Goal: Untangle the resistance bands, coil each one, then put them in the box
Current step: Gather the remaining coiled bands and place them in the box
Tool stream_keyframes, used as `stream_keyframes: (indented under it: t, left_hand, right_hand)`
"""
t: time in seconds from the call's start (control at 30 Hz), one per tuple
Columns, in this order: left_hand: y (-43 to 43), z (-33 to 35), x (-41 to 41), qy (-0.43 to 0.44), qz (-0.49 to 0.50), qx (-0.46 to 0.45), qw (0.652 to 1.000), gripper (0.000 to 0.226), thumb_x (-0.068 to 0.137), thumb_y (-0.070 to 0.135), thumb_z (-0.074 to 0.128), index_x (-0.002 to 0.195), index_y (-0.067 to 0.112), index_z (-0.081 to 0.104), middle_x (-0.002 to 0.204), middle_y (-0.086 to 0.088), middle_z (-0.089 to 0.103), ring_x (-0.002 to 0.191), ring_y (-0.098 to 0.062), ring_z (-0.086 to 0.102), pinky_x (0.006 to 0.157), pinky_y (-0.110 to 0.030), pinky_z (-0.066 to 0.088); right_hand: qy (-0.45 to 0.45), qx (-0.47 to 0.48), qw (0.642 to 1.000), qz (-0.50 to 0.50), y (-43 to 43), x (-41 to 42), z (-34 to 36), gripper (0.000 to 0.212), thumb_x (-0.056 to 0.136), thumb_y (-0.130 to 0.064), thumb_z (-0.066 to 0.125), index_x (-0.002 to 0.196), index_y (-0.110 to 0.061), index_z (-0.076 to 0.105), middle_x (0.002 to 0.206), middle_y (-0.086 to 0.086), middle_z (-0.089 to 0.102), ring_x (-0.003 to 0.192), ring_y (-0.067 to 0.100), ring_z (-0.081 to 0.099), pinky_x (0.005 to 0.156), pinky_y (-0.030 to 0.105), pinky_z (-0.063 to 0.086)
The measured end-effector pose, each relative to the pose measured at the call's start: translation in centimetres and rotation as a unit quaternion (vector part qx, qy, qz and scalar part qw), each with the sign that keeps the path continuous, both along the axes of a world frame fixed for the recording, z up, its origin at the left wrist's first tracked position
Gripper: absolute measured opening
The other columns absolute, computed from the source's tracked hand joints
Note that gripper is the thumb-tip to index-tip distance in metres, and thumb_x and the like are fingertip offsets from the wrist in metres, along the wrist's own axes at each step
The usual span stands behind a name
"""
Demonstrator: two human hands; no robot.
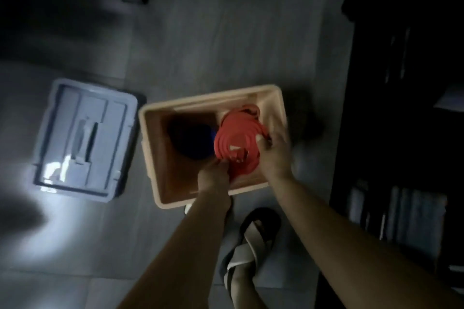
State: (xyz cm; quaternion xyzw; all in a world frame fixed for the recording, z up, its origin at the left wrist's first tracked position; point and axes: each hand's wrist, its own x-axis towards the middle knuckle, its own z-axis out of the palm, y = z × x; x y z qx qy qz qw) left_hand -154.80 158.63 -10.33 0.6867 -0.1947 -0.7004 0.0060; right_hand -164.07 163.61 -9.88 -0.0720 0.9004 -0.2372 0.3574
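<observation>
Both hands, left (214, 173) and right (275, 152), grip clamped on the coiled red band (234, 143) (inside the box (150, 148)).

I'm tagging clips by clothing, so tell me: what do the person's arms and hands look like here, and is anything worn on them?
Both forearms are bare as far as the frame shows: no sleeves visible. The left hand and the right hand show no gloves, and I can make out no watch, ring or bracelet, though the picture is dim and blurred, so small items could be missed.

One box (150, 138), one lid (82, 138), two coiled bands (234, 143), two hands (275, 155).
</observation>
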Motion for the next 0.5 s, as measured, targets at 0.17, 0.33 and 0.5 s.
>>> stream_keyframes:
  t: [0.17,0.33,0.5]
  left_hand:
    - [0.0,-10.9,-3.0,-0.01,0.038,0.054,0.998,0.026,0.095,0.006,0.044,0.12,0.002,0.053,0.076,-0.002,0.053,0.065,-0.012,0.052,0.055,-0.02,0.049]
    - [-0.5,-15.3,-4.8,-0.021,0.129,0.067,0.989,0.017,0.091,-0.002,0.047,0.101,0.004,0.06,0.08,-0.01,0.06,0.065,-0.017,0.055,0.065,-0.027,0.05]
    - [-0.7,-16.4,-5.0,-0.024,0.172,0.074,0.982,0.034,0.092,-0.002,0.045,0.125,-0.001,0.053,0.112,-0.022,0.06,0.08,-0.024,0.06,0.088,-0.037,0.052]
  right_hand:
    - [0.031,0.055,0.993,0.099,-1.4,-3.7,-11.3,0.04,0.095,-0.027,0.046,0.128,-0.004,0.05,0.133,0.018,0.051,0.124,0.03,0.045,0.094,0.026,0.024]
    - [0.049,0.083,0.986,0.135,-3.0,-4.3,-16.7,0.039,0.097,-0.024,0.044,0.127,0.001,0.048,0.138,0.022,0.042,0.129,0.031,0.038,0.103,0.028,0.024]
    - [0.065,0.144,0.975,0.158,-3.8,-3.5,-17.2,0.043,0.097,-0.03,0.042,0.13,-0.003,0.046,0.149,0.023,0.02,0.136,0.034,0.023,0.109,0.032,0.02]
